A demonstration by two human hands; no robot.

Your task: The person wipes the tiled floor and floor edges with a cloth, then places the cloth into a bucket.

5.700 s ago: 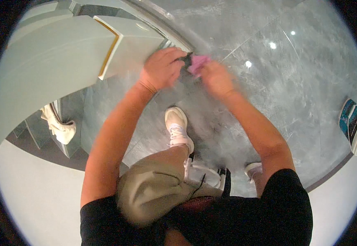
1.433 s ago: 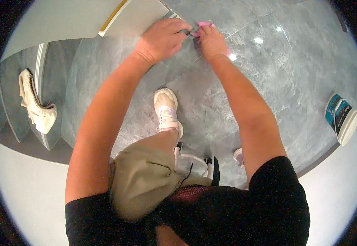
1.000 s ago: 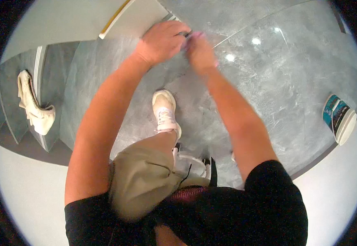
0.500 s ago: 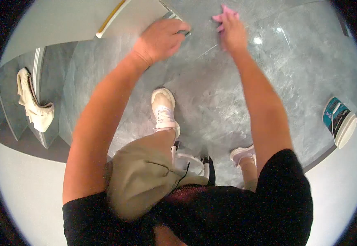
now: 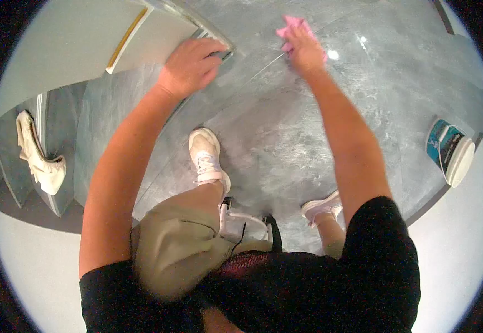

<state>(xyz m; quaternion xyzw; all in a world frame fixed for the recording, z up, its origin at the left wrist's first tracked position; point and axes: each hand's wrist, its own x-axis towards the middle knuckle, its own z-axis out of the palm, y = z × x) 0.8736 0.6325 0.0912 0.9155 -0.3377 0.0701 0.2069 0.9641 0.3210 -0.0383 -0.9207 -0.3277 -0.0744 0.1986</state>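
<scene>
My right hand (image 5: 306, 54) is closed on a pink cloth (image 5: 297, 26) at the grey, marbled floor (image 5: 286, 122); part of the cloth is covered by the fingers. My left hand (image 5: 192, 67) is held beside the lower edge of a pale panel (image 5: 166, 41), its fingers bent inward. Something thin and dark shows at those fingertips, but I cannot make out whether it is a held object or part of the panel's edge. Whitish smears and a thin pale line mark the floor between and below my hands.
A teal and black tub with a white lid (image 5: 459, 161) lies tilted at right, near the wall. At left, a cream cloth-like piece (image 5: 40, 155) rests beside a white strip. My shoes (image 5: 204, 150) stand on the floor, with a white-framed seat or stool (image 5: 244, 219) between my legs.
My view has shifted, so the panel, tub and shoes appear moved. The right hand and pink cloth sit slightly lower and further left in view. My left hand stays by the panel edge.
</scene>
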